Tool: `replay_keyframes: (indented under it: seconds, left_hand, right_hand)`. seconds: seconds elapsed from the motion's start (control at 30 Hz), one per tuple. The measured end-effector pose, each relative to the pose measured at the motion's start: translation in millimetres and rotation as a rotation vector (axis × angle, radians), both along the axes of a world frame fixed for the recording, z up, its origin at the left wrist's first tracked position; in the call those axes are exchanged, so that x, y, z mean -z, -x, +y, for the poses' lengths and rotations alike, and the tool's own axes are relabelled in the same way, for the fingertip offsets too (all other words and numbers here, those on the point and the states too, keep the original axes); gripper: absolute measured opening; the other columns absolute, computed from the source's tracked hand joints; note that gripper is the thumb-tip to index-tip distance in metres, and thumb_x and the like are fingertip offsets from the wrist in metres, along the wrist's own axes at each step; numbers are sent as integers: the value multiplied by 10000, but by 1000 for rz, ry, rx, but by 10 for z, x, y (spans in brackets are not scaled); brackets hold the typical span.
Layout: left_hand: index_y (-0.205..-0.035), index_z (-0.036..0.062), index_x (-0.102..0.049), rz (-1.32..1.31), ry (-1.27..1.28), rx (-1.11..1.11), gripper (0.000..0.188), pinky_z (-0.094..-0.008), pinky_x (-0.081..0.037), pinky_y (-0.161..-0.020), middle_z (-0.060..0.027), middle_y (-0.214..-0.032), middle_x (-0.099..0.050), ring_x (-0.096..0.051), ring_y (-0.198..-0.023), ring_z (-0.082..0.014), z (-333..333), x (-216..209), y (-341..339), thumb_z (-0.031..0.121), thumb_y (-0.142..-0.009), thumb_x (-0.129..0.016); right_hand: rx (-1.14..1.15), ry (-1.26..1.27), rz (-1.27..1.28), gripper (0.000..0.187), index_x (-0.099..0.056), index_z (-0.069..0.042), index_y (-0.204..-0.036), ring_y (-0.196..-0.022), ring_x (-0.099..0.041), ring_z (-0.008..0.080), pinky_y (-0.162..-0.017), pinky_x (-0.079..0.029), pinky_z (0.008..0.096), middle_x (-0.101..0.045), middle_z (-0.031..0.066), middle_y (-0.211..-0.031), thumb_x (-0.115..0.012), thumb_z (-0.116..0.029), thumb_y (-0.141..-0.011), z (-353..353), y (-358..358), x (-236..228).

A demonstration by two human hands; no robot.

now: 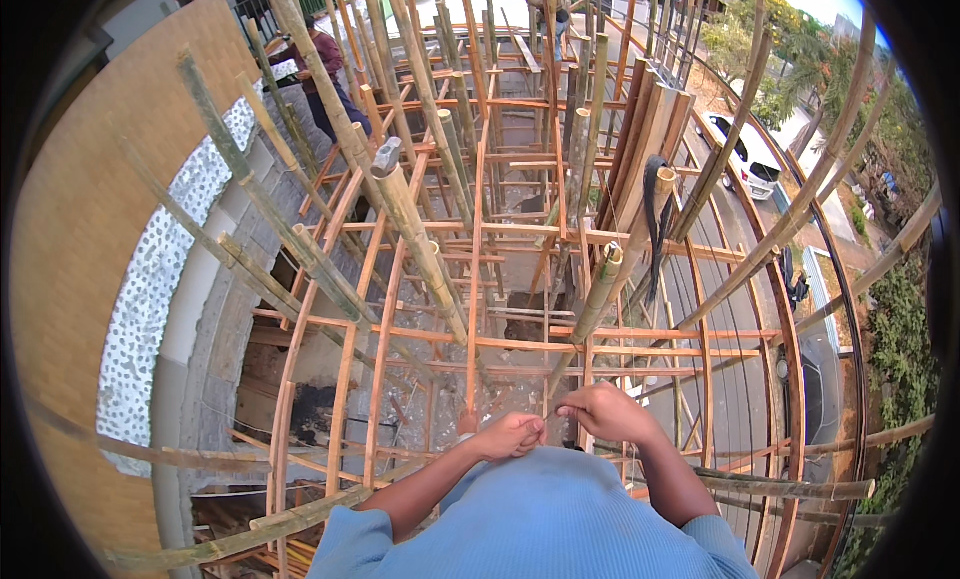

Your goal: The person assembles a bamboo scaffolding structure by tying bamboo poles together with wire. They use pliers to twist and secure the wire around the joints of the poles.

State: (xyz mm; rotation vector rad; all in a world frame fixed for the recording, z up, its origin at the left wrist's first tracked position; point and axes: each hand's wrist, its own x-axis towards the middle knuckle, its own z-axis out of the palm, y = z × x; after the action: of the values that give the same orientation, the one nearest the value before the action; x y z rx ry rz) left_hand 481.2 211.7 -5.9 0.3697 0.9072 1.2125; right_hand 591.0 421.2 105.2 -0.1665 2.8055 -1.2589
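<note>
Close in front of my blue shirt, both my hands are closed with a small gap between them. My left hand (512, 436) is curled, its thumb side toward the right one. The fingers of my right hand (605, 414) are pinched, pointing left. Whatever they hold, if anything, is too small to make out. Just beyond them, a bamboo pole (598, 291) slants up and away. A hammer (386, 157) rests with its grey head at the top of another bamboo pole (405, 214). A dark strap (655, 229) hangs from a bamboo pole top ahead to the right.
Wooden battens (475, 279) cross into an open grid high above the ground. A patterned ledge (165, 264) and tan wall lie left. A person (322, 69) stands at the far left, another person (556, 14) far ahead. On the right, a white car (745, 154) and cables (858, 379).
</note>
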Motion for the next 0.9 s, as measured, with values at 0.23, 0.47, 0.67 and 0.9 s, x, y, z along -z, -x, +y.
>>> replay_keyframes:
  seconds: [0.23, 0.47, 0.67, 0.9]
  left_hand:
    - [-791, 106, -448, -13, 92, -345, 347, -229, -167, -401, 72, -558, -255, -224, -441, -49, 235, -244, 198, 355, -1033, -441]
    - [-793, 112, -475, 264, -80, -49, 369, -232, -200, -414, 58, -575, -293, -247, -455, -51, 59, -120, -140, 409, -1012, -468]
    - [-770, 121, -433, 6, 19, -335, 384, -232, -173, -410, 66, -563, -259, -213, -442, -57, 225, -153, 246, 417, -1013, -459]
    - [-770, 122, -459, 101, 47, -89, 377, -229, -194, -420, 67, -581, -303, -249, -457, -60, 290, 66, -128, 404, -1020, -455]
  right_hand:
    - [5, -90, -134, 205, -675, -19, -951, -801, -636, 401, -716, -496, 459, -657, 207, -818, -559, -188, -941, 104, 76, 546]
    - [-40, 123, -109, 227, -660, -29, -1024, -807, -636, 401, -707, -485, 473, -666, 193, -839, -546, -213, -955, 202, 21, -17]
    - [51, -250, -304, 315, -614, -50, -1147, -854, -640, 415, -731, -491, 504, -665, 228, -870, -469, -277, -982, 39, -31, 317]
    - [-179, -220, -223, 276, -624, -76, -1117, -845, -644, 380, -724, -489, 489, -679, 176, -873, -516, -271, -955, 77, -113, -347]
